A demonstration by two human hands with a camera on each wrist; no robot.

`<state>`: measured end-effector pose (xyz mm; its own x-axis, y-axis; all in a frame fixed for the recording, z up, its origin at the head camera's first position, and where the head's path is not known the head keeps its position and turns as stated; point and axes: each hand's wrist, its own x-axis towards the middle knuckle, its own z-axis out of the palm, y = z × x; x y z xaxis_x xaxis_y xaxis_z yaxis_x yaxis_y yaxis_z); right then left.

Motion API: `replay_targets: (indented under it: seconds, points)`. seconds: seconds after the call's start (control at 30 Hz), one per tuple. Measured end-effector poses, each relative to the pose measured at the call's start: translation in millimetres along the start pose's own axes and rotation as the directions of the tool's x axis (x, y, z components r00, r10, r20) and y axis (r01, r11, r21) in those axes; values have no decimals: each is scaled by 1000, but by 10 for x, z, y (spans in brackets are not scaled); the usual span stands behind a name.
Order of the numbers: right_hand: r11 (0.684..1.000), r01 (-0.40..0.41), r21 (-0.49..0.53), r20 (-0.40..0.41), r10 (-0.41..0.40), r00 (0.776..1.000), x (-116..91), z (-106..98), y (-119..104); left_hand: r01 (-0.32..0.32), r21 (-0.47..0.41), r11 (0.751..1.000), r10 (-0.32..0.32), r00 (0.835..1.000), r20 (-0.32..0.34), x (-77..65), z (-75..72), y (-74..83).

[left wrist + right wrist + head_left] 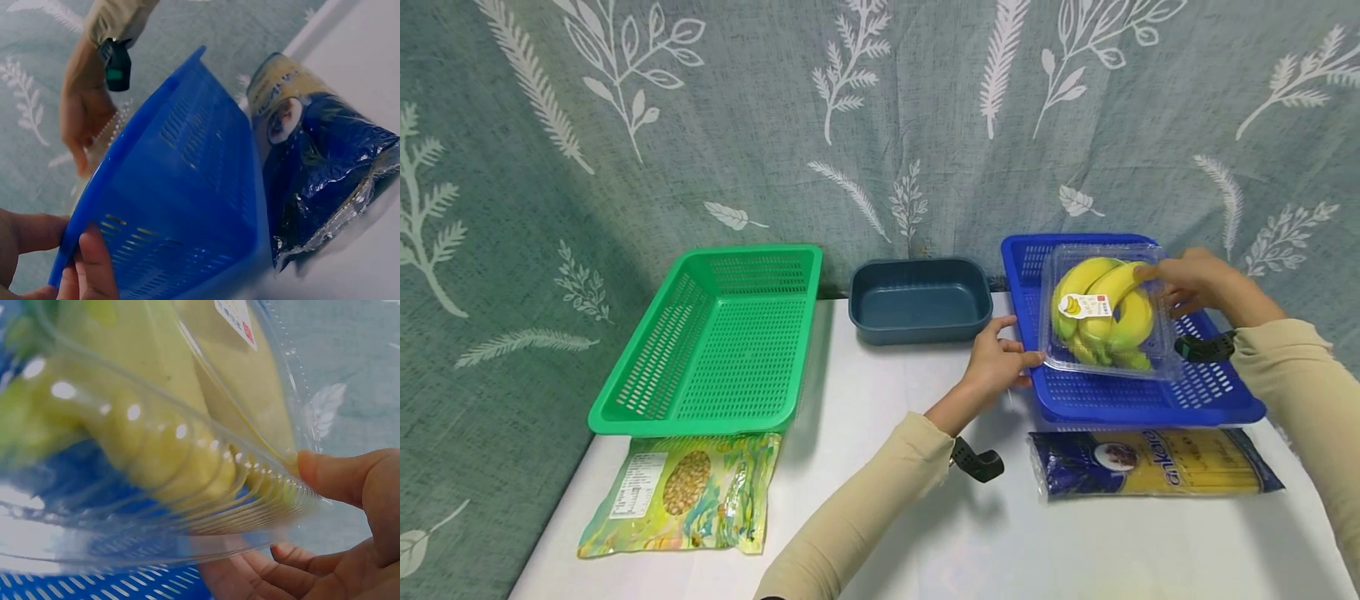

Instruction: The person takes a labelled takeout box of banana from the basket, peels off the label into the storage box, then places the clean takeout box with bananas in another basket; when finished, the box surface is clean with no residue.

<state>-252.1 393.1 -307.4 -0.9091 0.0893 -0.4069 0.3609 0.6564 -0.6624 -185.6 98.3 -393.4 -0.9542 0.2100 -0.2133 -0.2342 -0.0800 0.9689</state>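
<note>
A clear plastic box of bananas with a white label is over the blue basket on the right. My right hand grips the box by its right side, thumb on top and fingers beneath, as the right wrist view shows with the bananas behind clear plastic. My left hand pinches the basket's left rim between thumb and fingers; in the left wrist view those fingers curl over the blue edge. Whether the box touches the basket's floor I cannot tell.
A green basket stands at the left, with a yellow-green bag in front of it. Between the baskets sits a dark blue tub. A packet of spaghetti lies before the blue basket. A patterned curtain hangs behind.
</note>
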Motion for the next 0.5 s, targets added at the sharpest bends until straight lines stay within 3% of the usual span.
replay_targets:
  seconds: [0.5]
  points:
    - [986, 149, 74, -147, -137, 980, -324, -145, -157, -8, -25, 1000, 9, 1000, 14, -8, -17, 4]
